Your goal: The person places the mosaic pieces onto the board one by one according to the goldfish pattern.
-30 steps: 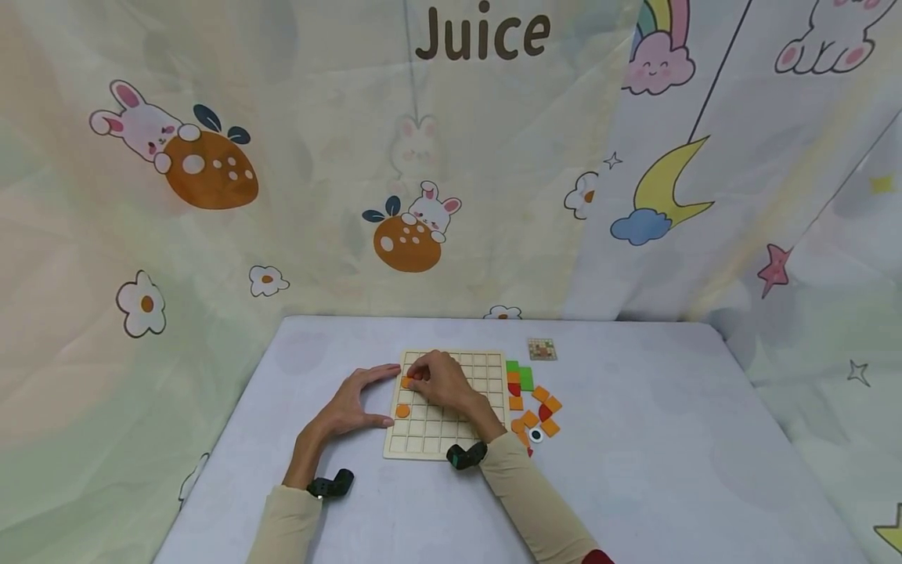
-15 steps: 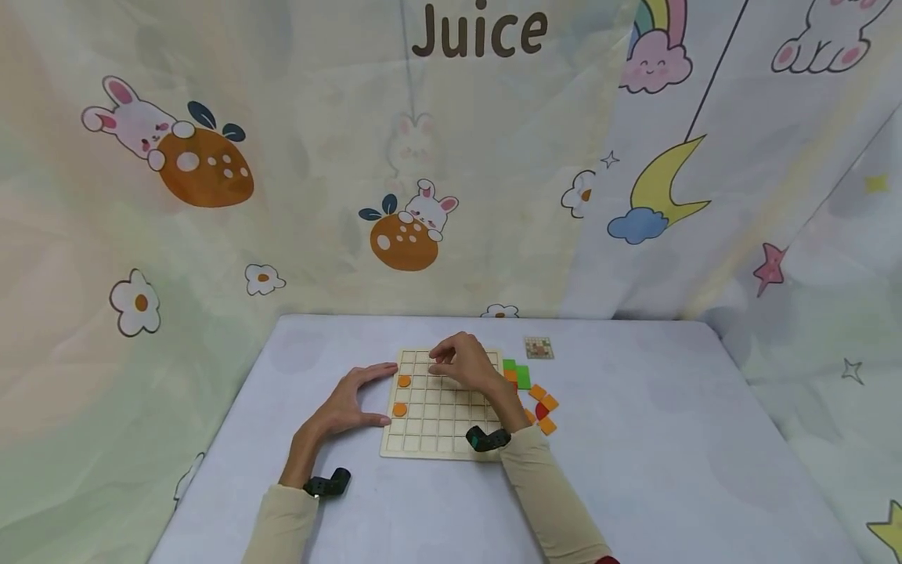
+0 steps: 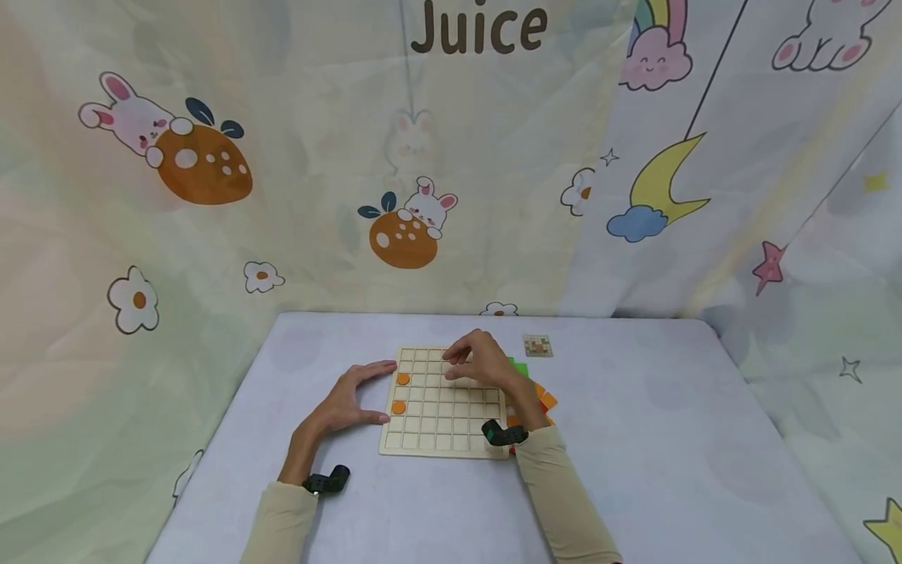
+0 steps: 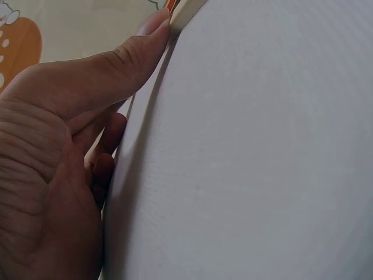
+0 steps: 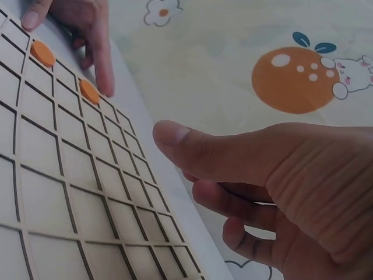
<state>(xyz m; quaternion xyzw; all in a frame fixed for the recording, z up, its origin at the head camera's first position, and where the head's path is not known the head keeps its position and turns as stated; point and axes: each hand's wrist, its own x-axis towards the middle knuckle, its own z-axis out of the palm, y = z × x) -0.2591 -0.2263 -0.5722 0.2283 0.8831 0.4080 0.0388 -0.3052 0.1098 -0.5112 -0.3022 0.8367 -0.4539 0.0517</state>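
Observation:
A pale wooden grid board (image 3: 440,427) lies on the white table. Two round orange pieces (image 3: 403,379) sit in cells of its left column, and the right wrist view shows both orange discs (image 5: 90,91) too. At the board's left edge, my left hand (image 3: 345,401) spreads its thumb and index finger, touching the rim; the left wrist view shows the thumb (image 4: 116,70) against the board's side. Over the upper right of the grid hovers my right hand (image 3: 485,362). Its fingers are loosely bent, with nothing visible between thumb and fingers in the right wrist view.
Right of the board lie loose pieces, partly hidden by the right forearm: green ones (image 3: 521,368), and orange squares (image 3: 549,400) with a bit of red. A small patterned card (image 3: 538,345) lies behind them. A printed cloth backdrop (image 3: 317,196) hangs behind the table.
My right hand has let go of the upper orange disc, which now sits in its cell, and has moved right across the board. The left hand stays at the edge.

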